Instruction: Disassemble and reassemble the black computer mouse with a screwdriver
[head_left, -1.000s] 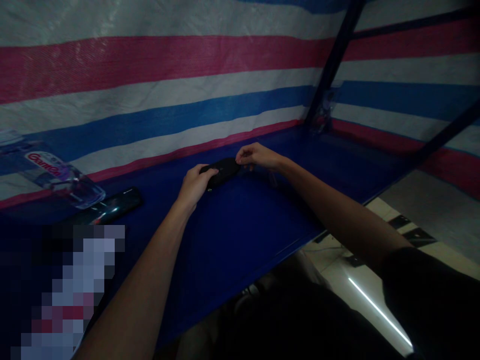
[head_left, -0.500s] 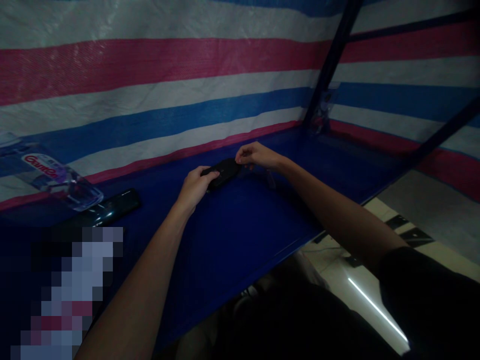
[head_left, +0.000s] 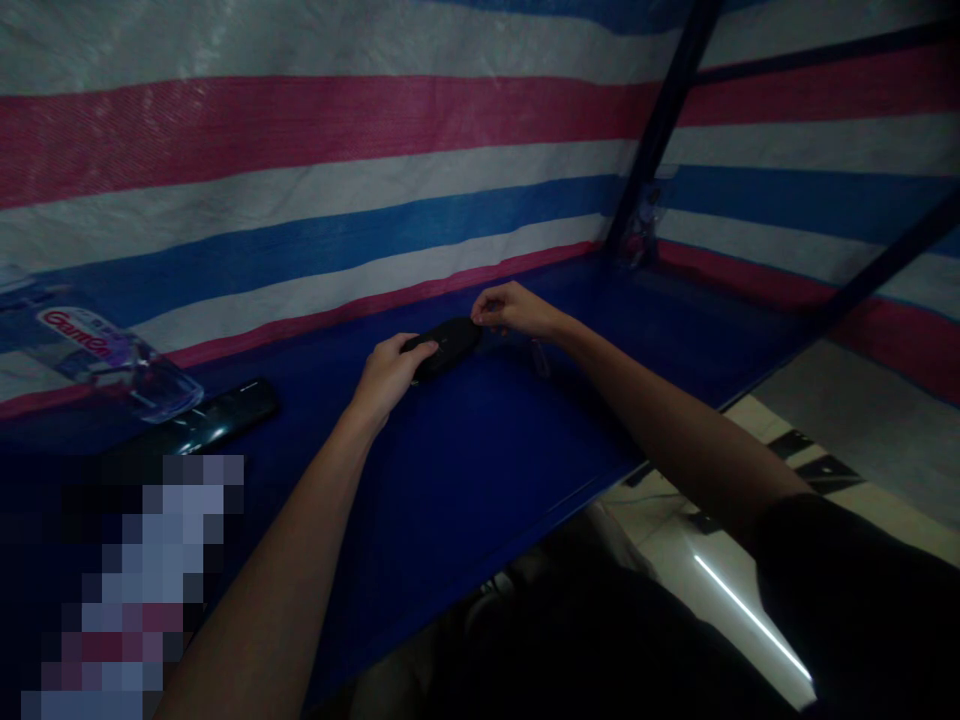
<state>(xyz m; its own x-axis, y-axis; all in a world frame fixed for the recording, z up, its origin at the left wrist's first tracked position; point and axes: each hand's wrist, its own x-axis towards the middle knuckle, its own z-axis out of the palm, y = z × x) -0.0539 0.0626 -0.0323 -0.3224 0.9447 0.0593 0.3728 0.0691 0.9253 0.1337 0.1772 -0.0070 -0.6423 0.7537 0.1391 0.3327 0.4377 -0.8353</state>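
A small black oval object [head_left: 448,344], perhaps a case or pouch, lies on the blue table [head_left: 480,470] near the striped back wall. My left hand [head_left: 390,372] grips its near left end, thumb on top. My right hand [head_left: 510,308] pinches its far right end with the fingertips. Both arms reach forward across the table. The light is dim, so the object's details are hard to tell.
A clear plastic water bottle [head_left: 105,362] lies on its side at the far left, beside a dark flat phone-like object [head_left: 221,413]. A dark blue post [head_left: 652,140] rises at the back right corner. The table's edge drops to a pale floor [head_left: 757,590] on the right.
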